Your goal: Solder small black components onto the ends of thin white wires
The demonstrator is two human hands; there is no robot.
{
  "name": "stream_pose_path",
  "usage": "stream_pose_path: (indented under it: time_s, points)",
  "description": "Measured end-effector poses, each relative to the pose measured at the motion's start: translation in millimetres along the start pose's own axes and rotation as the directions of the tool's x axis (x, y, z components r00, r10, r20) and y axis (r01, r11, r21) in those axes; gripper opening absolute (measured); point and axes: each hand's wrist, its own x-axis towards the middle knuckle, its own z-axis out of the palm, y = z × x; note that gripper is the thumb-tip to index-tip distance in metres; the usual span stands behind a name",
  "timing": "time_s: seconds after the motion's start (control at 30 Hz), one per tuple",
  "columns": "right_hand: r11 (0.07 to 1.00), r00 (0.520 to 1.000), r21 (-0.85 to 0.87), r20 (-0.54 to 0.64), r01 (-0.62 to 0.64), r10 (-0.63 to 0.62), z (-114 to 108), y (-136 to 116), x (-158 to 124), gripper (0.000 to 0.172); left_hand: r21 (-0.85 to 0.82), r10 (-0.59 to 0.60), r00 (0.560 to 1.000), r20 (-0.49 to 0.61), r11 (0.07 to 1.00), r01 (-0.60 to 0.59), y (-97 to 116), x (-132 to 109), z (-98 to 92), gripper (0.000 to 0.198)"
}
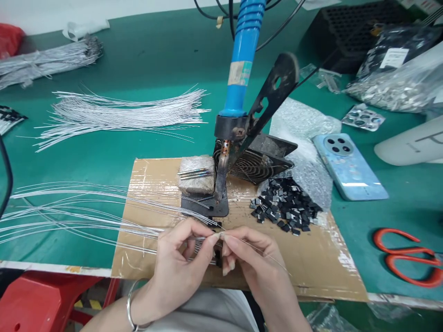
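My left hand point(185, 263) is closed in a pinch, thumb against forefinger, on the end of a thin white wire. Right beside it, fingertips almost touching, my right hand point(254, 258) pinches a fine wire point(273, 258) that trails off to the lower right. What lies exactly between the fingertips is too small to make out. Loose white wires point(86, 216) run in from the left, some ending in small black pieces near and under my hands. Just beyond my fingers, a blue-handled soldering iron point(238, 69) points down, held in a black metal stand point(273, 101).
A cardboard sheet point(318, 267) lies under the work. On it are a block with metal strips point(196, 177), a black fan point(258, 161) and a pile of black connectors point(287, 203). A phone point(351, 166) and red-handled scissors point(408, 258) lie right, a wire bundle point(124, 113) left.
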Motion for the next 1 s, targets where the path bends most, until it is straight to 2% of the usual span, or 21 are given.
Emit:
stream_pose_path:
  time_s: [0.13, 0.33, 0.43, 0.5, 0.53, 0.57, 0.6, 0.63, 0.67, 0.77, 0.83, 0.9, 1.0]
  points:
    - [0.995, 0.998, 0.076, 0.018, 0.06, -0.061, -0.4, 9.2, 2.4, 0.012, 0.003, 0.003, 1.0, -0.026, 1.0, -0.003, -3.0, -2.8, 2.3, 0.016]
    - [0.992, 0.998, 0.115, -0.035, 0.057, -0.054, 8.0, 14.6, 1.9, 0.013, -0.052, -0.028, 0.999, -0.036, 0.998, 0.027, -2.9, -1.4, 6.1, 0.016]
    - [0.995, 0.995, 0.016, -0.028, 0.099, -0.099, 2.6, 14.3, 0.7, 0.016, -0.066, -0.053, 0.997, -0.052, 0.997, 0.05, -2.5, 2.0, 5.3, 0.015]
    - [0.969, 0.978, -0.159, -0.051, 0.19, -0.2, -9.3, 10.7, -0.3, 0.019, -0.062, -0.074, 0.996, -0.058, 0.996, 0.071, -1.6, 4.2, 3.3, 0.015]
    - [0.925, 0.954, -0.283, -0.089, 0.253, -0.288, -17.4, 7.7, -0.5, 0.02, -0.06, -0.086, 0.995, -0.055, 0.995, 0.082, -0.8, 5.2, 2.0, 0.015]
    - [0.852, 0.902, -0.427, -0.163, 0.301, -0.4, -26.3, 4.1, -0.4, 0.017, -0.059, -0.097, 0.994, -0.049, 0.994, 0.094, 0.0, 6.1, 0.7, 0.015]
    - [0.767, 0.836, -0.565, -0.227, 0.305, -0.499, -35.5, 0.1, 0.3, 0.016, -0.057, -0.108, 0.993, -0.041, 0.993, 0.105, 1.0, 6.9, -0.6, 0.016]
    - [0.659, 0.771, -0.694, -0.238, 0.291, -0.591, -44.2, -3.9, 1.7, 0.018, -0.057, -0.117, 0.993, -0.034, 0.992, 0.115, 2.0, 7.6, -1.6, 0.016]
    - [0.527, 0.684, -0.805, -0.223, 0.272, -0.694, -52.0, -7.6, 3.7, 0.019, -0.058, -0.125, 0.992, -0.028, 0.991, 0.123, 3.1, 8.2, -2.4, 0.016]
    - [0.168, 0.623, -0.968, -0.016, 0.186, -0.782, -66.3, -13.9, 12.2, 0.023, -0.062, -0.138, 0.99, -0.024, 0.989, 0.136, 5.8, 9.4, -3.6, 0.015]
    - [0.005, 0.6, -0.979, 0.121, 0.204, -0.791, -68.7, -13.8, 17.4, 0.021, -0.065, -0.14, 0.99, -0.022, 0.988, 0.138, 6.7, 9.6, -4.0, 0.015]
    - [-0.044, 0.593, -0.971, 0.178, 0.234, -0.785, -68.1, -11.5, 20.5, 0.019, -0.062, -0.143, 0.99, -0.02, 0.988, 0.142, 6.7, 9.5, -4.6, 0.016]
    - [0.005, 0.61, -0.97, 0.149, 0.243, -0.778, -66.0, -7.9, 20.3, 0.016, -0.055, -0.141, 0.99, -0.019, 0.989, 0.14, 6.1, 9.1, -5.6, 0.016]
